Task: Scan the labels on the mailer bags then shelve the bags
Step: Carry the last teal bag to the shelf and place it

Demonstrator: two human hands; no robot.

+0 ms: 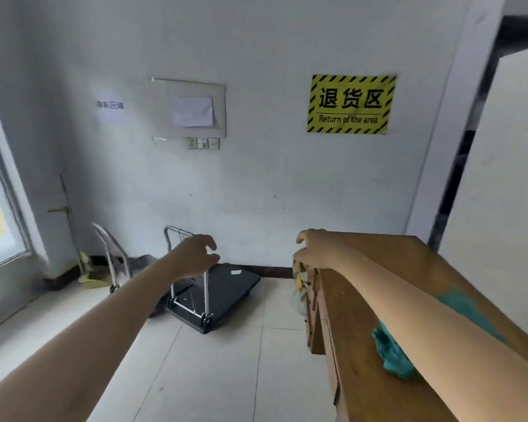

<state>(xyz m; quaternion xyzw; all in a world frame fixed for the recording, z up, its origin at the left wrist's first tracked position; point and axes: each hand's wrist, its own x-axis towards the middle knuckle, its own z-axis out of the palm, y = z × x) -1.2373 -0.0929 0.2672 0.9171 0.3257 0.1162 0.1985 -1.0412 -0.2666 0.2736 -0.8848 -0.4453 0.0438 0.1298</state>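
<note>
One yellowish bundle [299, 283] of crinkled film hung off the far end of the wooden desk [354, 324] at about five o'clock. It was too blurred to say whether it was a mailer bag, and no label or scanner showed anywhere. If it was a bag, it looked light, limp and slick, likely to sag and slide, so I judged it best taken by a gathered top edge or supported flat from beneath, with the label kept smooth for scanning. The right hand [316, 249] sat directly over it at four o'clock, fingers [301, 257] curled down onto its top. Whether they pinched the film or only hooked the desk's end could not be told. A crumpled teal thing [390, 356], soft like cloth or film, lay on the desk top beside the right forearm at five o'clock. The left hand [195, 254] hung in the air at seven o'clock, its fingers loosely curved and holding nothing. Beyond it, at six o'clock, a black platform cart [226, 287] stood on the pale tiled floor [214, 376], with a second trolley [110, 254] leaning by the wall at eight o'clock. On the white wall a yellow sign [351, 104] reading "Return of the area" hung at one o'clock, a framed panel [189, 108] at eleven, and a window [0, 214] lay at nine.
</note>
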